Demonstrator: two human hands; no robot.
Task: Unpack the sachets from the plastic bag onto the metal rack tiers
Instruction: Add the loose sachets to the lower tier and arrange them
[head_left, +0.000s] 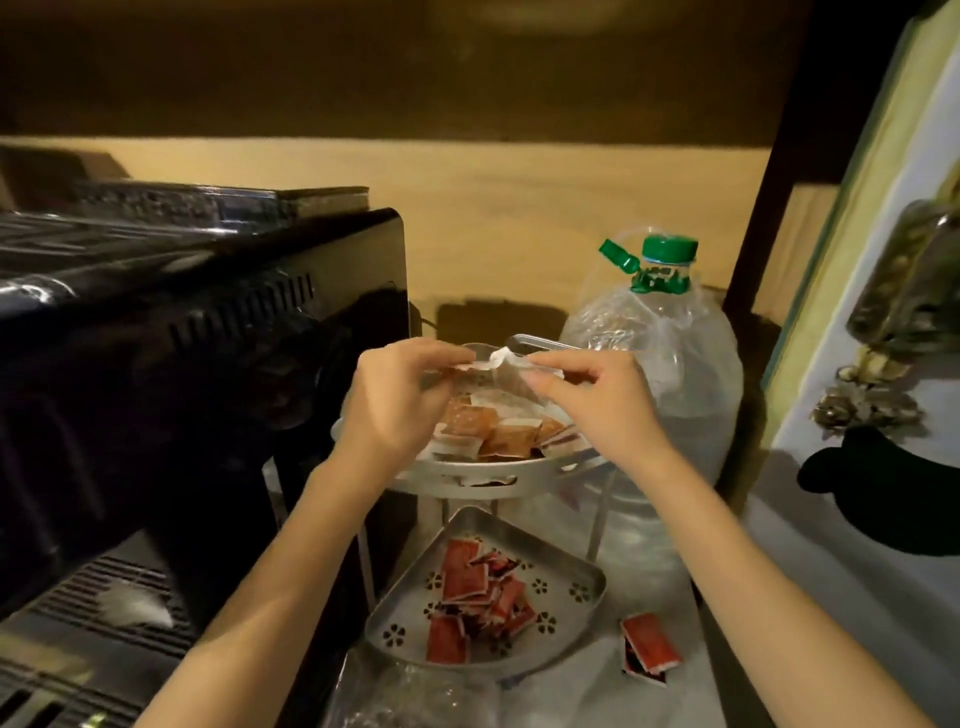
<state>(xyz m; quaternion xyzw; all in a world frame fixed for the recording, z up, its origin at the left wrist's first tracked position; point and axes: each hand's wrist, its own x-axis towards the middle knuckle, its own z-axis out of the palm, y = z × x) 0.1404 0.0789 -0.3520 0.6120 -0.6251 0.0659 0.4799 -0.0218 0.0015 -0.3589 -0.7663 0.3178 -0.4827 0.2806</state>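
Now a plastic bag (493, 371) is pinched at its mouth by the left hand (400, 400) and right hand (597, 400) above the rack's top tier (467, 475). Orange sachets (498, 434) are piled there; red sachets (478, 597) are spread on the lower tier (582, 592).

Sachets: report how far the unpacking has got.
Done: red sachets lie in the lower tier; orange sachets fill the upper tier. In hand: left hand and right hand pinch the bag above the upper tier. Left: stray sachets beside the rack.

Black oven (197, 332), green-capped water jug (660, 364)
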